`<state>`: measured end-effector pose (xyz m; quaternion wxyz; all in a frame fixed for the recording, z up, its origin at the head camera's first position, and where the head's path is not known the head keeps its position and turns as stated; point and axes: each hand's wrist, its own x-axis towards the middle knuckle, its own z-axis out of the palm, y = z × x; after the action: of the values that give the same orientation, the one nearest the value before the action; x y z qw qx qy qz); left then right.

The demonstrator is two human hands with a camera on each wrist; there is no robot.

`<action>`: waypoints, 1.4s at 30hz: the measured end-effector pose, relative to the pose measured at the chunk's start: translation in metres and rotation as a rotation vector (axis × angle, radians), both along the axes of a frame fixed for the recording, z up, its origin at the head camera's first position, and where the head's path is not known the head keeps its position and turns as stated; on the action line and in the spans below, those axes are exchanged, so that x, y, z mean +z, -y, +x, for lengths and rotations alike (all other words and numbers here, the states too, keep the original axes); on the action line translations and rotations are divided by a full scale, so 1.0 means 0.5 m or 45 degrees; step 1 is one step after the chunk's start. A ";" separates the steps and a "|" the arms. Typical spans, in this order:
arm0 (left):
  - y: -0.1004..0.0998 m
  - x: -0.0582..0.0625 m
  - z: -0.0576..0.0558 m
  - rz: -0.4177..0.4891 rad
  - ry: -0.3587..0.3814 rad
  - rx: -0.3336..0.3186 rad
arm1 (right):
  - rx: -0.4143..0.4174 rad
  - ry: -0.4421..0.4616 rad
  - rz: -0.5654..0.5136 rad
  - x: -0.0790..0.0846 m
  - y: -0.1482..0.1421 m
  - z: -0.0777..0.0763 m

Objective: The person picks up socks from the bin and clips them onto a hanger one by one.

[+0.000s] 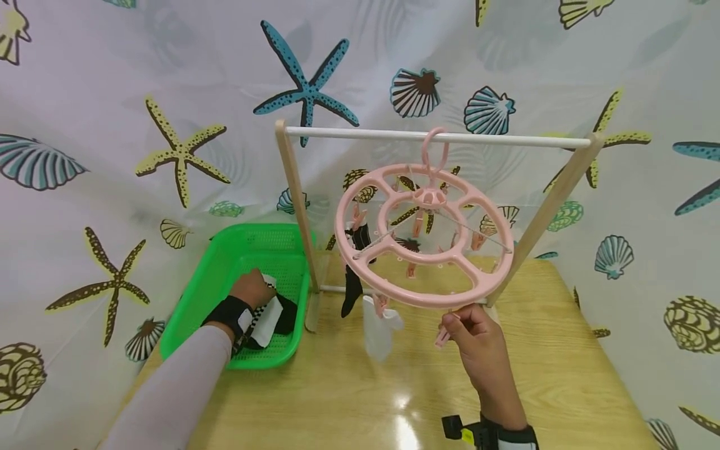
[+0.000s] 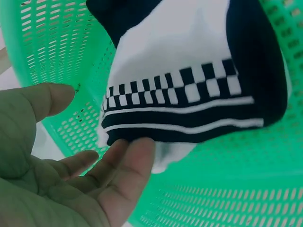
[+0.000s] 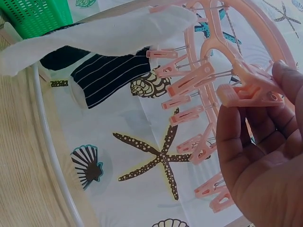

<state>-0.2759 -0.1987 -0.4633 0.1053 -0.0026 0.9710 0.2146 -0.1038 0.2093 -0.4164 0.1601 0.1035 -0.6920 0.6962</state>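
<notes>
Head view: the wooden table [image 1: 315, 400] has its right edge running down to the lower right; tabletop shows along the front, between the basket [image 1: 264, 364] and the right forearm. The basket, green and perforated, stands at the table's left edge. Left hand [image 1: 252, 289] is inside it, over the checkered sock [image 1: 260, 320]. Right hand [image 1: 484, 347] pinches a pink clothespin [image 1: 443, 337] just below the front rim of the round hanger [image 1: 427, 299]. Hanger hooks over the white bar [image 1: 360, 133]; the left post [image 1: 295, 187] rises just beside the basket's right wall, between it and the hanger. A dark sock [image 1: 352, 287] and a white sock [image 1: 378, 328] hang from the hanger's left part. Patterned cloth [image 1: 214, 75] backs the table.

Left wrist view: thumb spread well away from the fingers; fingertips at the striped edge of the checkered sock, not closed round it. Sock lies ahead of the hand, basket walls on both sides.

Right wrist view: thumb and fingers pinch the clothespin. Beside it, a row of other clips [image 3: 191, 79] hangs close to the fingers. White sock stretches across the top, partly covering the dark sock with its thin stripes.
</notes>
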 end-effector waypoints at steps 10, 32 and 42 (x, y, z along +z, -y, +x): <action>0.025 -0.020 0.002 0.056 -0.075 0.069 | -0.024 0.062 0.006 0.003 0.010 0.002; -0.042 0.051 0.039 0.168 -0.447 -0.094 | -0.025 0.068 0.011 -0.003 0.022 0.008; -0.067 0.086 0.103 0.400 -0.630 -0.057 | 0.027 0.040 -0.010 -0.006 0.024 0.008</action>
<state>-0.2245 -0.1652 -0.4205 -0.1307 0.0877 0.9218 0.3542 -0.0996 0.1973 -0.4193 0.1422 0.0994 -0.6906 0.7021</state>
